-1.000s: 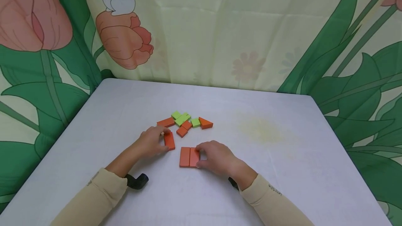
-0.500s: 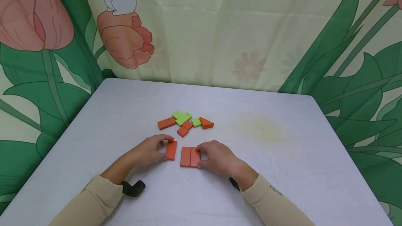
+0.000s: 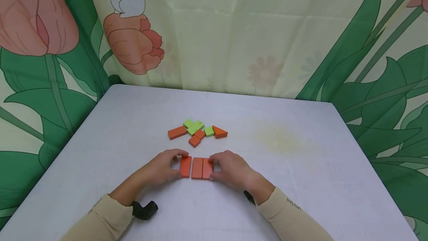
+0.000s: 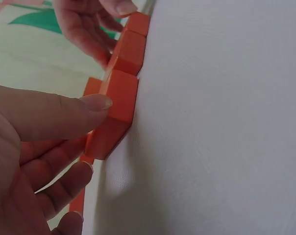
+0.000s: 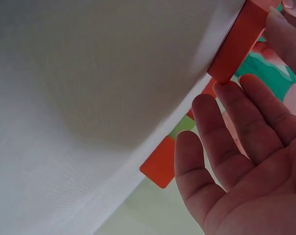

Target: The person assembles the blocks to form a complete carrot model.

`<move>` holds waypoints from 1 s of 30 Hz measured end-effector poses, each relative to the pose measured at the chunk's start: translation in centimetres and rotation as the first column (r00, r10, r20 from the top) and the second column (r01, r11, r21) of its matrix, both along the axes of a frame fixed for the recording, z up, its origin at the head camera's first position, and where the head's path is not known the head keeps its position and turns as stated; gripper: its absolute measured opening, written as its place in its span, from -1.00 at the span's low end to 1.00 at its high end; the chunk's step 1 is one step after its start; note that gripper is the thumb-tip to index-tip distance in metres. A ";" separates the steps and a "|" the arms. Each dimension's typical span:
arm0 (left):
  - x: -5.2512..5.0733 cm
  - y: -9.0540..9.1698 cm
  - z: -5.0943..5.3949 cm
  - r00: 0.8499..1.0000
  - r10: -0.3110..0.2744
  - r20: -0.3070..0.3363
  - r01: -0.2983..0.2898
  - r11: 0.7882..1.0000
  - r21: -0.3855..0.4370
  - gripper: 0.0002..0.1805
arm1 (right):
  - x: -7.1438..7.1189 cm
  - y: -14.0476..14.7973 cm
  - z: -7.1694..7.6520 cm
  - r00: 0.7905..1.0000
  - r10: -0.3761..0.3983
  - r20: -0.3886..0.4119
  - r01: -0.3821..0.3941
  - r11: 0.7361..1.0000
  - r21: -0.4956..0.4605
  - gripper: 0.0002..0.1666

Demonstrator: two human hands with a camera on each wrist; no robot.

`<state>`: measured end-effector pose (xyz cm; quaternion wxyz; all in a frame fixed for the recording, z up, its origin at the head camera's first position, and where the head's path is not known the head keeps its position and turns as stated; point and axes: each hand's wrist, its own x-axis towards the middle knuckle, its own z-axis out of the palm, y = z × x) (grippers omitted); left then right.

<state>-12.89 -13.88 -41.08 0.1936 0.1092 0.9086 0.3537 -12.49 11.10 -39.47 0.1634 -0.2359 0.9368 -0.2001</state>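
Observation:
Three flat red rectangular blocks lie side by side in the middle of the table. My left hand [image 3: 162, 168] pinches the left block [image 3: 185, 167] between thumb at its near end and fingers at its far end. A narrow gap parts it from the middle block [image 3: 197, 168]. That one sits against the right block [image 3: 207, 169], whose two ends my right hand [image 3: 232, 168] pinches likewise. The left wrist view has the row end-on, with the left thumb on the nearest block [image 4: 119, 100]. In the right wrist view, fingertips touch the right block [image 5: 238, 41].
Behind the row is a loose group: a long red block [image 3: 177, 132], small red blocks [image 3: 195, 141], several green blocks [image 3: 195, 127] and an orange-red triangular block [image 3: 219, 132]. A patterned curtain [image 3: 214, 40] hangs beyond the white table [image 3: 284, 196].
My left hand has brought its red block toward me and to the right, turning it roughly parallel to the other two. The right hand has stayed in place on its block.

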 end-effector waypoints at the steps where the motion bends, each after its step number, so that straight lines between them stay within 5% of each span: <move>1: 0.1 0.1 0.1 1.000 0.004 0.000 -0.004 1.000 -0.003 -0.36 | 0.0 0.0 0.0 1.000 0.001 -0.001 -0.001 1.000 0.000 -0.42; 15: 0.7 0.7 0.3 1.000 0.006 -0.011 -0.006 1.000 -0.013 -0.37 | 0.0 -0.2 0.1 1.000 -0.010 0.013 0.010 1.000 0.002 -0.40; 30: 0.9 -1.2 -0.1 0.999 -0.010 -0.044 0.008 0.999 -0.031 -0.39 | 0.0 -1.7 -0.1 0.999 0.047 -0.011 -0.047 0.999 -0.003 -0.42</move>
